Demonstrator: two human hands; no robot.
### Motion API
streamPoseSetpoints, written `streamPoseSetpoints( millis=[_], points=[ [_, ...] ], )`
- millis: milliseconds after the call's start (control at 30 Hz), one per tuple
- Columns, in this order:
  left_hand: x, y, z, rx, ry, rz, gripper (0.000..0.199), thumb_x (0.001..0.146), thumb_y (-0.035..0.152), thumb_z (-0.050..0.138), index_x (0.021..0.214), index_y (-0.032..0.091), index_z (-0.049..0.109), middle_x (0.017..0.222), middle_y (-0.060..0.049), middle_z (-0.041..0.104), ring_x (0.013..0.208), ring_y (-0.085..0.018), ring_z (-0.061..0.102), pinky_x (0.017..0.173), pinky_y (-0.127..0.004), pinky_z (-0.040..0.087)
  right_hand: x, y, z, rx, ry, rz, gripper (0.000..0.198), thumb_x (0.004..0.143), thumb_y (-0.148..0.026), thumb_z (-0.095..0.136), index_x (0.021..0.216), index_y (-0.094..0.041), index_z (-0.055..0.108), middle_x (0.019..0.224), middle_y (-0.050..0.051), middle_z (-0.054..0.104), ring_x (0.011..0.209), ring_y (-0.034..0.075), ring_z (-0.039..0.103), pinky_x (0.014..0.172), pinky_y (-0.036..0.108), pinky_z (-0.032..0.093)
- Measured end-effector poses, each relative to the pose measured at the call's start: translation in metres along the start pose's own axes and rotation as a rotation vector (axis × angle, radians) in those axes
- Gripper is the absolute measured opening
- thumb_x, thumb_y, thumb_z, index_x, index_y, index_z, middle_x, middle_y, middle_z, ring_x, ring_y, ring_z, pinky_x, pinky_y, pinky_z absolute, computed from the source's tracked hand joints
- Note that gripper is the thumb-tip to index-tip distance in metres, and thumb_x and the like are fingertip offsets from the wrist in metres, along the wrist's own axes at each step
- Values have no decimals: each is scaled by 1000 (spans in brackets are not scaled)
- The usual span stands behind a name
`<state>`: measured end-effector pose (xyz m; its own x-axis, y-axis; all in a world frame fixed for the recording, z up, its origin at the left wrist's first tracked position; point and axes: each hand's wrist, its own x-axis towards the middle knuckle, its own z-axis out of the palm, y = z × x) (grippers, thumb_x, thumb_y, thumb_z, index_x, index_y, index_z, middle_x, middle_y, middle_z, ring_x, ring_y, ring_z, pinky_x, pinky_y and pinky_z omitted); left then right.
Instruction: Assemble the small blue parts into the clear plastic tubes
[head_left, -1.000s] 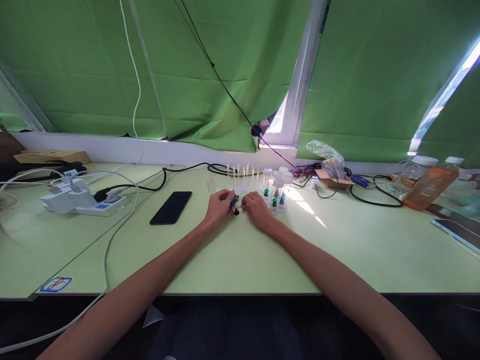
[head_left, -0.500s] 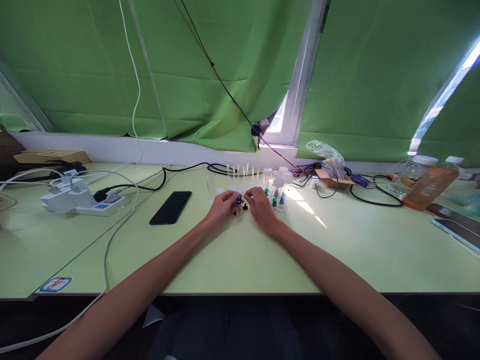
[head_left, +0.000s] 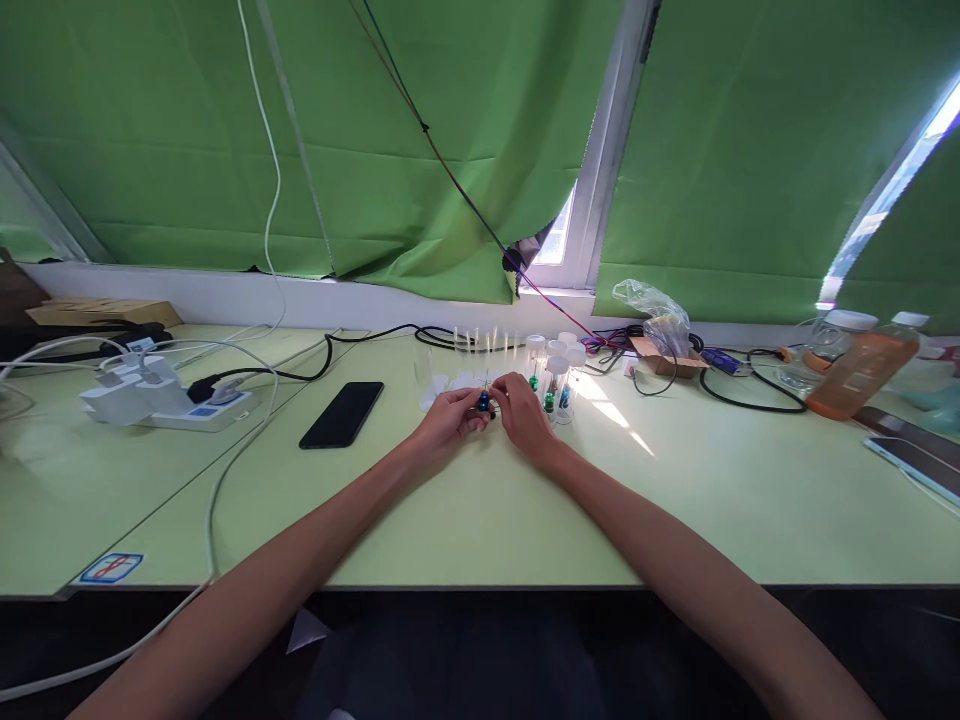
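My left hand (head_left: 448, 420) is closed, with a small shiny blue ball (head_left: 484, 401) pinched at its fingertips. Close against it, my right hand (head_left: 523, 412) has its thumb and fingers pressed together at the ball's side; what they pinch is too small to make out. A small dark piece (head_left: 493, 414) shows just below the fingertips. Right of my right hand stand several clear tubes with white caps (head_left: 556, 348), some with shiny green balls (head_left: 549, 402) inside. Behind both hands, a clear holder (head_left: 465, 340) has several thin upright sticks (head_left: 488, 345).
A black phone (head_left: 342, 415) lies left of my hands. Further left is a white power strip (head_left: 214, 412) with plugs and cables. Back right are an open small cardboard box (head_left: 664, 362), black cables and an orange bottle (head_left: 862, 372). Another phone (head_left: 915, 465) lies at the right.
My left hand has shifted slightly right, bringing the blue ball up to my right fingertips. The dark piece is now mostly hidden. My right hand has hardly moved.
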<state>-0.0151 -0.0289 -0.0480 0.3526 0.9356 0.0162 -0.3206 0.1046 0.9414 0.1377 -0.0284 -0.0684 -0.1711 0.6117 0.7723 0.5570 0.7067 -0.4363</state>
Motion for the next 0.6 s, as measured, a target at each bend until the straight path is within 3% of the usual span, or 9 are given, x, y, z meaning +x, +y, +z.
streamPoseSetpoints(
  millis=[300,600],
  points=[
    [-4,3,6,-20,25,-25,14,88,16,58,82,7,67,70,-7,62,55,-10,58,48,-21,44,1,-1,0,13,21,0,15,97,-22,37,84,-22,45,87,6,55,84,20,51,75,33,43],
    [-2,1,3,-5,31,-28,20,80,28,72,83,8,69,68,-5,61,58,-9,56,53,-21,44,1,-2,-1,9,16,16,15,97,-23,36,85,-22,44,87,5,54,83,19,51,74,33,43]
  ],
)
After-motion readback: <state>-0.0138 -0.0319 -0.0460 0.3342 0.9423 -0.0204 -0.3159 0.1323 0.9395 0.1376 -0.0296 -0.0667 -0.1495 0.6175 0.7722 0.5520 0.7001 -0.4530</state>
